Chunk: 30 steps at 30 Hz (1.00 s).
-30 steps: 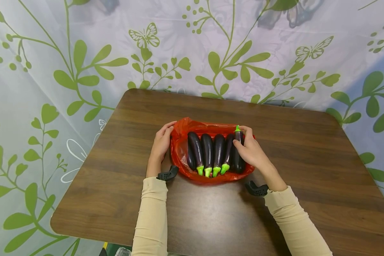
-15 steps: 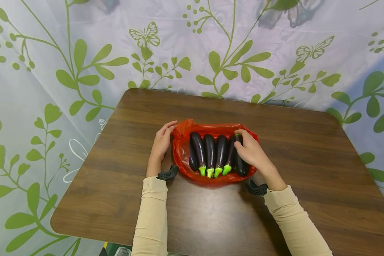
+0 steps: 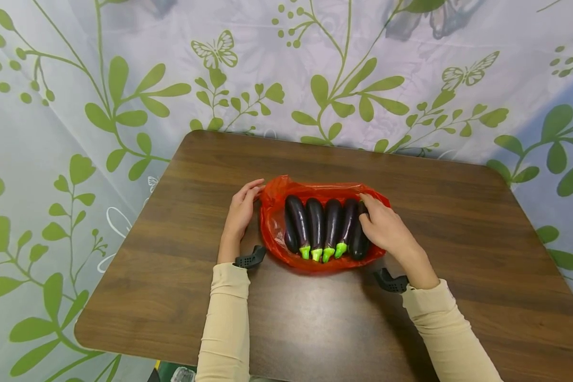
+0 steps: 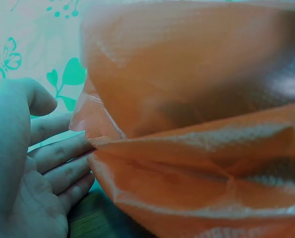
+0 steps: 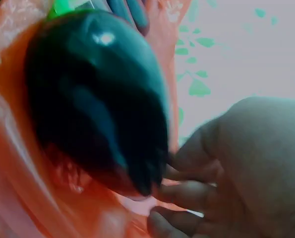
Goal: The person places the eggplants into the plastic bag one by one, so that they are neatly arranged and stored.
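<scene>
An open red plastic bag (image 3: 273,245) lies on the table with several dark purple eggplants (image 3: 317,225) side by side in it, most with their green stems toward me. At the right end of the row, my right hand (image 3: 387,228) holds the upper part of the outermost eggplant (image 3: 358,245), its stem end mostly covered by the fingers. In the right wrist view, thumb and curled fingers meet the side of this eggplant (image 5: 97,99). My left hand (image 3: 237,215) rests by the bag's left side, fingers extended; the left wrist view has the fingertips against the outer plastic (image 4: 187,193).
The brown wooden table (image 3: 286,323) extends around the bag on every side. Behind it hangs a pale cloth (image 3: 248,48) printed with green leaves and butterflies. Black devices (image 3: 250,258) are strapped at both wrists.
The last eggplant has sunk lower into the bag, its green stem now mostly hidden. My right hand has shifted to the right, and the bag has slid slightly right. The left hand hardly moved.
</scene>
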### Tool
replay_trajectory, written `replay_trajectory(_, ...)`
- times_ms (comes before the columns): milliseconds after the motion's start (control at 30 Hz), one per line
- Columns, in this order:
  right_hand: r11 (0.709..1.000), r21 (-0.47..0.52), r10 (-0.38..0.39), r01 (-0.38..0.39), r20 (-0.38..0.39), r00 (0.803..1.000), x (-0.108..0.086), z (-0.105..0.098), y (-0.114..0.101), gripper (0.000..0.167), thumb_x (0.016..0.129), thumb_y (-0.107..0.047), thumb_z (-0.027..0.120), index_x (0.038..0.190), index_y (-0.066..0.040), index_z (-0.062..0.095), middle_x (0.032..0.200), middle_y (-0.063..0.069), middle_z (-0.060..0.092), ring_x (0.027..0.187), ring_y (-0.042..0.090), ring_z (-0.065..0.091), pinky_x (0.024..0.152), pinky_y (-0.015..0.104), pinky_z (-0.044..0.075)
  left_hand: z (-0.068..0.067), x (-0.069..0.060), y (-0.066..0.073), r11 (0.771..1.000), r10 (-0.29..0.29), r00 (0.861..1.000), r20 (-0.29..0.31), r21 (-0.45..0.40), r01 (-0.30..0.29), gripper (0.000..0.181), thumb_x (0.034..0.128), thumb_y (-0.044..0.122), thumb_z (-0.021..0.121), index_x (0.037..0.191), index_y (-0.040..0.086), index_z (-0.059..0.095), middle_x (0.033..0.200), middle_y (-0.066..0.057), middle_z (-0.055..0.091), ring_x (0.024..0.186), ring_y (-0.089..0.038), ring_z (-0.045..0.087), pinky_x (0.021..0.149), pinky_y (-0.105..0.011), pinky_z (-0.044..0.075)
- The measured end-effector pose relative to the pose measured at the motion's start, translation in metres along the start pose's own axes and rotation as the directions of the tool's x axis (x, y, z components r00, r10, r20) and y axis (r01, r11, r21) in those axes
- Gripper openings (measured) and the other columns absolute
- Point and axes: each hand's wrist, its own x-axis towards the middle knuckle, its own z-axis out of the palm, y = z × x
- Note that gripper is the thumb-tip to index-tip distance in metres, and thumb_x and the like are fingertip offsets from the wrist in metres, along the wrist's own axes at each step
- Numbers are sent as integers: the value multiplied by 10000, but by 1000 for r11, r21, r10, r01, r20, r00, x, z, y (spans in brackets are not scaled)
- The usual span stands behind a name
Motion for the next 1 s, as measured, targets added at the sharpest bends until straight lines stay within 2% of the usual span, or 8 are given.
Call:
replay_trajectory(67,1000,-29,-8,8,31,999,-5,-3,1,620,1029,-159,435,1591,52,278,1645,271,291,1495,470,317,1203,644,253,0,0,0,1000,0,1000,1,-5,0,411,1098,279,424,1427,106,600,1384,-132,645,1302,-286,590,1186,-450,391)
replay_trajectory(200,997,-78,-22,27,63,998,-15,-8,3,657,1033,-229,522,1585,48,298,1624,280,330,1475,480,345,1192,651,268,0,1,0,1000,4,1000,3,-12,-3,410,1098,276,431,1427,99,600,1379,-138,645,1302,-283,590,1187,-437,391)
replay_trajectory(400,991,-130,-24,38,107,994,-29,-12,6,841,975,-494,651,1573,18,357,1589,285,389,1437,500,386,1141,684,331,0,1,1,1000,7,1000,0,-11,-7,412,1097,276,434,1430,97,598,1375,-137,647,1299,-278,592,1184,-426,396)
replay_trajectory(567,987,-158,-8,28,129,992,-34,-9,8,968,895,-669,660,1580,-45,380,1541,268,468,1359,491,478,1042,705,430,-1,1,0,1000,16,1000,-3,-19,-16,408,1098,262,432,1424,86,600,1367,-147,652,1293,-275,595,1180,-412,404)
replay_trajectory(667,987,-160,-6,26,126,992,-35,-7,9,947,893,-687,648,1576,-81,397,1501,248,523,1274,474,562,989,697,473,-1,1,-1,1000,18,1000,-8,-20,-18,396,1098,254,432,1412,91,610,1358,-149,658,1289,-270,597,1179,-403,405)
replay_trajectory(767,989,-146,-20,39,126,992,-35,-5,11,903,907,-658,653,1570,-97,408,1506,234,524,1245,461,591,989,688,479,-1,1,-1,1000,18,1000,-7,-16,-18,388,1099,250,430,1406,102,616,1353,-144,661,1286,-263,599,1178,-399,406)
replay_trajectory(1000,996,-70,-48,61,180,982,-37,-4,16,993,854,-654,718,1606,-123,345,1610,221,392,1352,464,505,1048,707,427,-1,1,0,999,31,999,-6,-10,-31,390,1099,249,431,1404,92,616,1350,-153,660,1280,-274,602,1171,-403,413)
